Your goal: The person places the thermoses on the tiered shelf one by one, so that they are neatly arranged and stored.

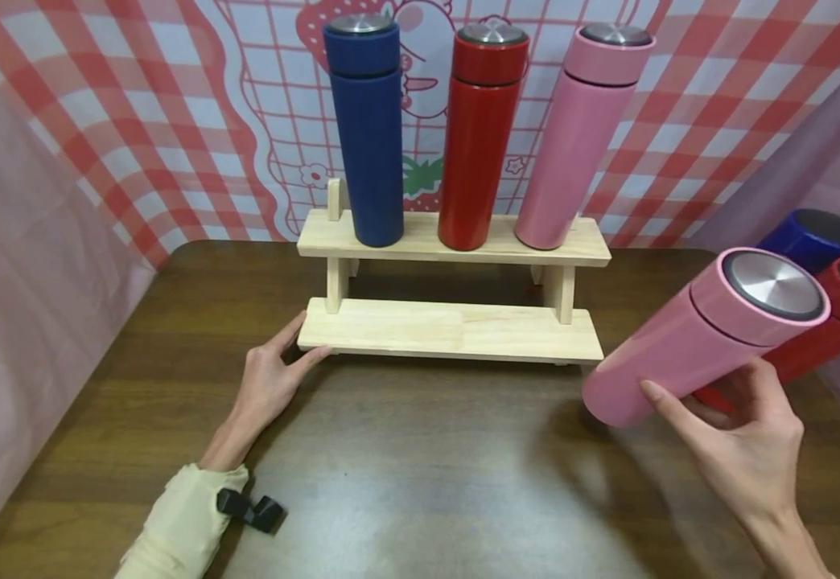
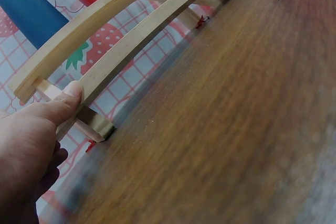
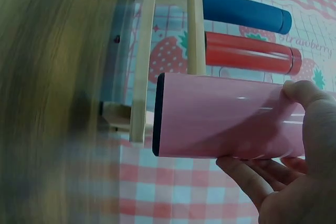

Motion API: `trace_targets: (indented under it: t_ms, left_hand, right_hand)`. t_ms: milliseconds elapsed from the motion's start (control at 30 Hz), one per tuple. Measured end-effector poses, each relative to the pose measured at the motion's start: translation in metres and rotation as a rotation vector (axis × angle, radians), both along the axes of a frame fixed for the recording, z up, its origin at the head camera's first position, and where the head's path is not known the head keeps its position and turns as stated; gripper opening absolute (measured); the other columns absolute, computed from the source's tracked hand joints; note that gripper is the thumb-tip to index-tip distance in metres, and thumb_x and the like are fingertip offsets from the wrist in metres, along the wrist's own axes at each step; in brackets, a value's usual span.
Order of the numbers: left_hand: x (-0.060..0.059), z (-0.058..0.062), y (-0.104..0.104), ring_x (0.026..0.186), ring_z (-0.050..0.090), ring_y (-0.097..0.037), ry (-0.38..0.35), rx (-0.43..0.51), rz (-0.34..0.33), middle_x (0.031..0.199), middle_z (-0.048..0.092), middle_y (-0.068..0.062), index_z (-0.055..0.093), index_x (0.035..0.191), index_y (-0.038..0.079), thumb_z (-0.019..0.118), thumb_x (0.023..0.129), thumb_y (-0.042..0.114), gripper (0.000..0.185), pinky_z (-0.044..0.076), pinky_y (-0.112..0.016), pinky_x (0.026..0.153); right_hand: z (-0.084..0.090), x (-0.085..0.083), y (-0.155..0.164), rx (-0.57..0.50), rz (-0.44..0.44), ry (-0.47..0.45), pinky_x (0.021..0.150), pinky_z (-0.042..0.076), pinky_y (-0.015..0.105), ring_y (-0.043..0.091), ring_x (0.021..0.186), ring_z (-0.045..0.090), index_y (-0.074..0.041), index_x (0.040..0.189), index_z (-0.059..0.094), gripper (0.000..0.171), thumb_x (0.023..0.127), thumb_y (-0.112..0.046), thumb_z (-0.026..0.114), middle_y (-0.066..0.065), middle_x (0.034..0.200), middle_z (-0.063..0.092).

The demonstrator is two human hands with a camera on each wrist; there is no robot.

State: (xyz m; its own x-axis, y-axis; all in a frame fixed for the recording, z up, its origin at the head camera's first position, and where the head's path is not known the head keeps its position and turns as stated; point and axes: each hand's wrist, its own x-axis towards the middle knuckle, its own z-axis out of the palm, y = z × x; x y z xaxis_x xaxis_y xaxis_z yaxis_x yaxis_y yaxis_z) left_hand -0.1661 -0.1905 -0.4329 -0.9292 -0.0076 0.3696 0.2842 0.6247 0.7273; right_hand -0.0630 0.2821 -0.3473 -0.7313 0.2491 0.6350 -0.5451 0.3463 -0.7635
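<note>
**Pink flask held tilted beside the rack**

The right hand (image 1: 746, 450) grasps a pink flask (image 1: 702, 346) near its base, tilted and off the table (image 1: 427, 482), by the rack's right end. The left hand (image 1: 271, 378) lies relaxed, thumb and fingers against the left corner of the wooden rack (image 1: 456, 330) — a good brace.

To do it well, I judge: bring the flask upright before lowering, and keep its base clear of the shelf edge.

The top shelf carries a blue flask (image 1: 369, 129), red flask (image 1: 479, 137) and second pink flask (image 1: 579, 137), all capped — contents hidden. The lower shelf holds nothing.
</note>
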Motion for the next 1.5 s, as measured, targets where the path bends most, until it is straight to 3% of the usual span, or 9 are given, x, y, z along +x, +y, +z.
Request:
trace_targets:
  t_ms: [200, 600, 900, 1500]
  left_hand:
    - [0.0, 0.0, 0.0, 0.13, 0.056, -0.038, -0.001, 0.001, -0.004, 0.145, 0.056, -0.019, 0.054, 0.149, -0.001, 0.084, 0.09, 0.023, 0.07, 0.047, -0.057, 0.102]
    - [-0.001, 0.0, 0.0, 0.129, 0.057, -0.039, 0.009, -0.008, -0.002, 0.145, 0.056, -0.02, 0.054, 0.148, -0.001, 0.084, 0.09, 0.023, 0.07, 0.048, -0.057, 0.102]
    - [0.0, 0.0, 0.0, 0.129, 0.057, -0.039, -0.005, -0.002, 0.001, 0.145, 0.056, -0.018, 0.054, 0.149, 0.0, 0.084, 0.09, 0.023, 0.07, 0.047, -0.057, 0.103]
    - [0.0, 0.0, 0.0, 0.128, 0.057, -0.039, -0.006, -0.005, 0.007, 0.145, 0.056, -0.018, 0.054, 0.149, 0.001, 0.085, 0.09, 0.024, 0.07, 0.047, -0.057, 0.103]
  right_hand:
    - [0.005, -0.001, -0.012, 0.103, -0.05, -0.062, 0.076, 0.055, 0.016, 0.009, 0.095, 0.07, 0.02, 0.124, 0.057, 0.063, 0.066, 0.029, 0.078, 0.005, 0.107, 0.072]
    - [-0.004, -0.013, -0.027, 0.069, 0.076, 0.013, 0.072, 0.055, 0.016, 0.007, 0.089, 0.072, 0.019, 0.123, 0.057, 0.066, 0.061, 0.032, 0.076, 0.004, 0.107, 0.072]
    - [0.0, -0.018, -0.044, 0.012, 0.172, -0.023, 0.074, 0.058, 0.02, 0.011, 0.091, 0.074, 0.019, 0.125, 0.054, 0.065, 0.065, 0.032, 0.077, 0.009, 0.11, 0.074]
    - [0.004, -0.038, -0.078, 0.128, 0.18, 0.02, 0.071, 0.058, 0.02, 0.013, 0.096, 0.071, 0.015, 0.127, 0.058, 0.071, 0.062, 0.027, 0.083, 0.006, 0.112, 0.072]
